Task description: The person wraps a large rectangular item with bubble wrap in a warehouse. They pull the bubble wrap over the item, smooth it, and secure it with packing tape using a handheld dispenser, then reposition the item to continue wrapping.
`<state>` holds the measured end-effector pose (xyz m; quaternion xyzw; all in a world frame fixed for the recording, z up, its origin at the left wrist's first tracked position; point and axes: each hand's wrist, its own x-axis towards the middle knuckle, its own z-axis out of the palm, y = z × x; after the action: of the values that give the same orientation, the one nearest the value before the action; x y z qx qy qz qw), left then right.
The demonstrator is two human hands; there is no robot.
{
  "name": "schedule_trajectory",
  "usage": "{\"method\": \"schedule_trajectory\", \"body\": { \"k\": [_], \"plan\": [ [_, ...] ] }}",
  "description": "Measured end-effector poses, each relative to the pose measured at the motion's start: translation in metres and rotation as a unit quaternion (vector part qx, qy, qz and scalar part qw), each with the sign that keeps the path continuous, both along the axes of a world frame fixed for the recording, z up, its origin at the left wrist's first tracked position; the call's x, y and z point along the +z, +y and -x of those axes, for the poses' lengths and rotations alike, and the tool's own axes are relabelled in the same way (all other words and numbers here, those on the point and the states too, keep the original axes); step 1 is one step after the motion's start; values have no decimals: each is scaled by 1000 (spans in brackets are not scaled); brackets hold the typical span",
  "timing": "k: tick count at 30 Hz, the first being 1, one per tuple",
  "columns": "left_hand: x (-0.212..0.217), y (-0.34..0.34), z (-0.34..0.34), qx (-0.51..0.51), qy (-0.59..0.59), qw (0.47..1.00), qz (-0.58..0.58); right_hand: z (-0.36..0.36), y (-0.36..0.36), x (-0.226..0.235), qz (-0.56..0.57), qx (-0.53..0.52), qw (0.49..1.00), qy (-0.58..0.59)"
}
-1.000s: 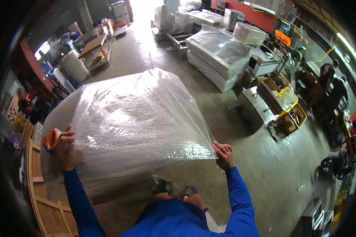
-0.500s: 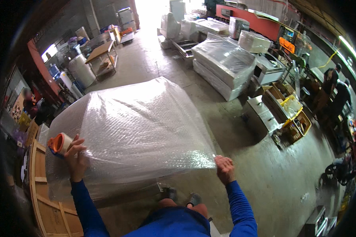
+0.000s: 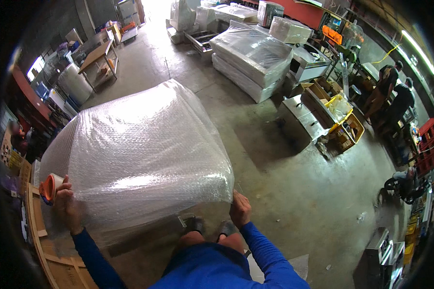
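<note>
A large box-like bulk draped in clear bubble wrap (image 3: 140, 144) stands in front of me, its surface creased and shiny. My left hand (image 3: 68, 207), slightly blurred, is at the near left side of the wrap. It holds an orange tape dispenser (image 3: 48, 189) with a wide roll of tape, fingers against the roll's side. At the near right corner, my right hand (image 3: 240, 210) is closed on the edge of the bubble wrap and draws it down. What lies under the wrap is mostly hidden; a small metal piece (image 3: 182, 221) shows below its near edge.
A wooden crate frame (image 3: 38, 231) stands close on my left. Ahead to the right are a wrapped stack (image 3: 255, 58), a metal cabinet (image 3: 301, 120) and a yellow crate (image 3: 347, 132). Two people (image 3: 393, 94) stand at the right wall. Metal units (image 3: 381, 250) sit at lower right.
My view has turned somewhat to the right. My right hand has brought the wrap's corner inward and down, and the near edge now hangs lower. The left hand has lowered with the tape dispenser.
</note>
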<state>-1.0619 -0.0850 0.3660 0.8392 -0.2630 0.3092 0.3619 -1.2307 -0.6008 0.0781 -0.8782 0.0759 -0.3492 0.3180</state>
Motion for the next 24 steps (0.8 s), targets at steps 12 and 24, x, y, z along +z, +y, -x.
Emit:
{"method": "schedule_trajectory", "body": {
  "k": [12,24],
  "plan": [
    [13,-96,52,61,-91,993,-43,3,-10,-8,-21,34,998,-47],
    [-121,-397,141,-485,318,798,-162,66,47,-90,-178,124,966,141]
  ]
}}
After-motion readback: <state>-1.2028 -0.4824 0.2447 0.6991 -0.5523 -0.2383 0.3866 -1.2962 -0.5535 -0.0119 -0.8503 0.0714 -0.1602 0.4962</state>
